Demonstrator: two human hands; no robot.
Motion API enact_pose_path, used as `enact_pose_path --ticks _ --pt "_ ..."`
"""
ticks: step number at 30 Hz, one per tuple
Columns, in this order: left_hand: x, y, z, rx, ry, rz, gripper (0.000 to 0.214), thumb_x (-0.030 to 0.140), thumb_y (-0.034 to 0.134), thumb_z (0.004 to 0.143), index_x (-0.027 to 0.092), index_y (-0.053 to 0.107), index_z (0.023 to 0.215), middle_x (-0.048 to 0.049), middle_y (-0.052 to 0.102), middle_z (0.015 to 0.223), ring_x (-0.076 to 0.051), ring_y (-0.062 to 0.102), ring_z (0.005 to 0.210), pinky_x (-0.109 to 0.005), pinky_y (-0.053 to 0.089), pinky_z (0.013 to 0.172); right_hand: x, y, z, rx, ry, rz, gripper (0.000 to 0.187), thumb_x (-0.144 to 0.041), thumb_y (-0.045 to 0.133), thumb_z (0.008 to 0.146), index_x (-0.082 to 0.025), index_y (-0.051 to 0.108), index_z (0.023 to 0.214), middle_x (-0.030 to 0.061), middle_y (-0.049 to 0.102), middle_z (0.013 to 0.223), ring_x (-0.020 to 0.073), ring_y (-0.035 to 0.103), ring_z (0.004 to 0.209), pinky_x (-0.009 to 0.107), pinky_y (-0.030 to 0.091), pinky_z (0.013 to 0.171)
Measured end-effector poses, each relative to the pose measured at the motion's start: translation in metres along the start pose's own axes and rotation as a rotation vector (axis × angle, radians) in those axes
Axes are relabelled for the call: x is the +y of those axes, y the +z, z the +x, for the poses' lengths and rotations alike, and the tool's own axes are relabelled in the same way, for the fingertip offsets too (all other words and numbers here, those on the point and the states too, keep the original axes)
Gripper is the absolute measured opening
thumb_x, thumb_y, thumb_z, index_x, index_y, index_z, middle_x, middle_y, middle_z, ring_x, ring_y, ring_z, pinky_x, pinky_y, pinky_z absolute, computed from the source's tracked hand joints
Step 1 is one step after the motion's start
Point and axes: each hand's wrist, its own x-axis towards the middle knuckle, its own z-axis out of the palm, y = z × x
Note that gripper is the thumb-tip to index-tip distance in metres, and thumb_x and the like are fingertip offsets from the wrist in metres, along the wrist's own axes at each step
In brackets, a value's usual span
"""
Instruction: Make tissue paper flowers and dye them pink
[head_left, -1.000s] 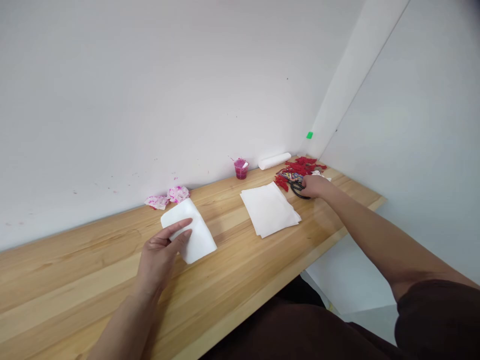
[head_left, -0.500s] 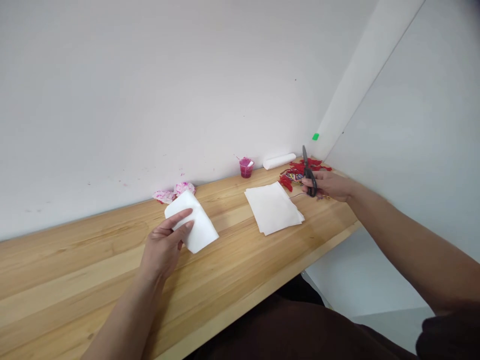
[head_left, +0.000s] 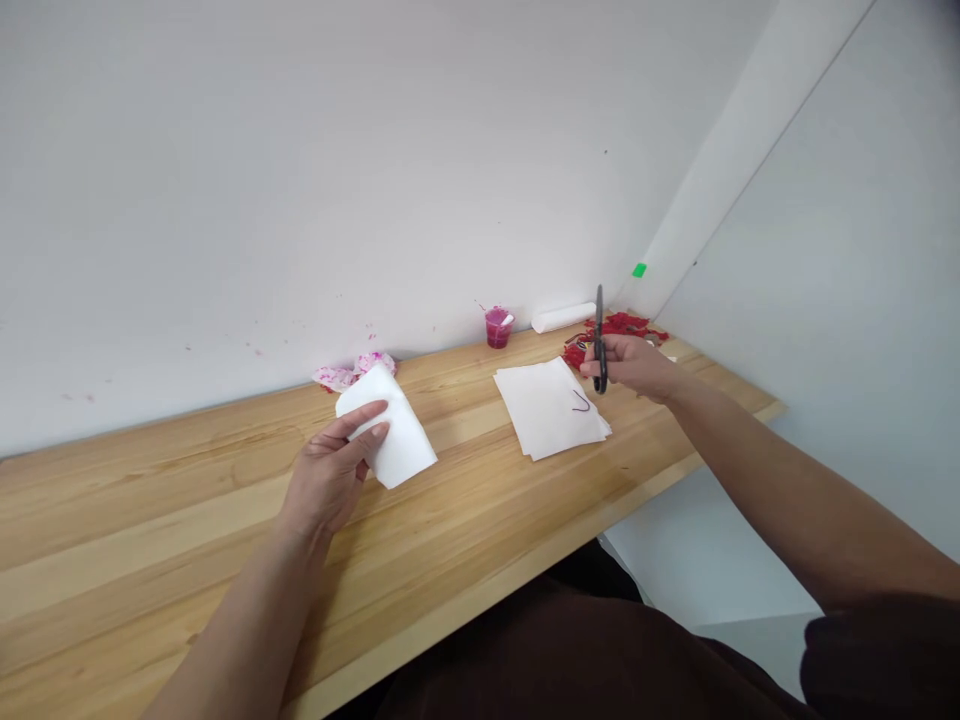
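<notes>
My left hand [head_left: 330,470] pinches the near edge of a folded white sheet [head_left: 390,430], which lies on the wooden table [head_left: 187,510]. My right hand [head_left: 634,365] is closed around the handles of black scissors [head_left: 599,325], blades pointing up, held just above the right side of a stack of white sheets [head_left: 551,410]. A short dark thread [head_left: 581,402] lies on or hangs over that stack.
A pile of red scraps [head_left: 622,325] sits in the far right corner behind my right hand. A small pink cup [head_left: 497,327] and a white roll [head_left: 562,317] stand against the wall. Crumpled pink-stained paper [head_left: 352,372] lies behind the folded sheet. The table's front edge runs diagonally.
My right hand picked the scissors up from beside the red scraps and brought them left over the stack of sheets. My left hand stayed on the folded sheet.
</notes>
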Motion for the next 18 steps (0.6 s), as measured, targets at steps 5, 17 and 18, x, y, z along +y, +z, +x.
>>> enact_pose_path --ticks 5,17,18 --pt "-0.001 0.0 0.0 0.001 -0.017 -0.004 0.048 0.027 0.101 0.052 0.019 0.085 0.096 -0.005 0.077 0.086 -0.011 0.065 0.071 -0.018 0.054 0.059 0.015 0.008 -0.008 0.011 0.084 -0.318 0.029 -0.037 0.08 0.063 -0.021 0.057 0.07 0.0 0.063 0.065 0.0175 0.056 0.066 0.027 0.036 0.058" --pt "-0.004 -0.002 0.005 0.018 -0.011 -0.01 0.047 0.026 0.101 0.05 0.02 0.084 0.094 -0.0038 0.078 0.091 -0.009 0.067 0.072 -0.016 0.057 0.061 0.019 0.006 -0.01 0.1 0.107 -0.712 0.018 -0.036 0.061 0.083 -0.022 0.056 0.074 0.0029 0.067 0.072 0.0192 0.059 0.069 0.028 0.031 0.059" --pt "-0.005 -0.002 0.005 0.015 -0.011 -0.015 0.047 0.026 0.101 0.051 0.019 0.084 0.094 -0.0038 0.078 0.09 -0.01 0.068 0.072 -0.016 0.057 0.061 0.019 0.001 -0.01 0.135 0.115 -0.743 0.019 -0.037 0.06 0.085 -0.022 0.056 0.075 0.0037 0.067 0.072 0.0199 0.059 0.069 0.028 0.03 0.059"
